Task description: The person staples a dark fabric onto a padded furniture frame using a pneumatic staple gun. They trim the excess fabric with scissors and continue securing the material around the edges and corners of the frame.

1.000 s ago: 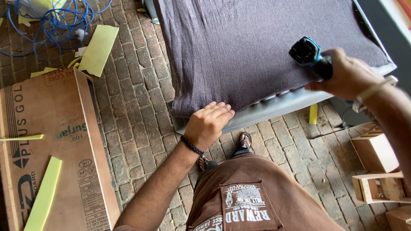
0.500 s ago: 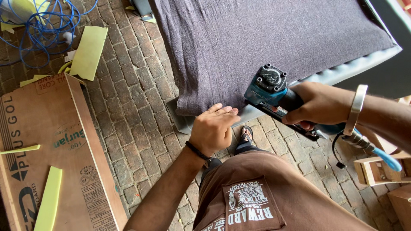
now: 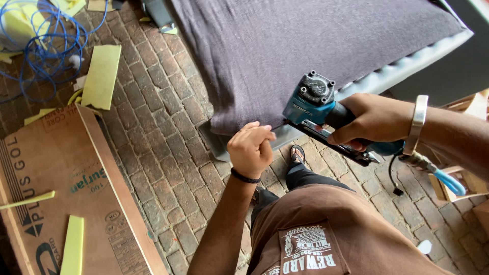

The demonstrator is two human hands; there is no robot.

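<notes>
Pinching the dark purple woven fabric (image 3: 305,46) taut, left hand (image 3: 252,148) fingers together — right hand (image 3: 374,122) clamped on the teal pneumatic stapler (image 3: 318,104); keep its nose clear of them.

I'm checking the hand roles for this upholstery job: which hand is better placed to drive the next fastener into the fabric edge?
The right hand, likely: it already grips the blue power stapler, nose at the purple fabric edge, while the left hand pinches that edge.

Purple fabric (image 3: 316,46) hides the frame; stapler (image 3: 326,114) nose unseen
</notes>
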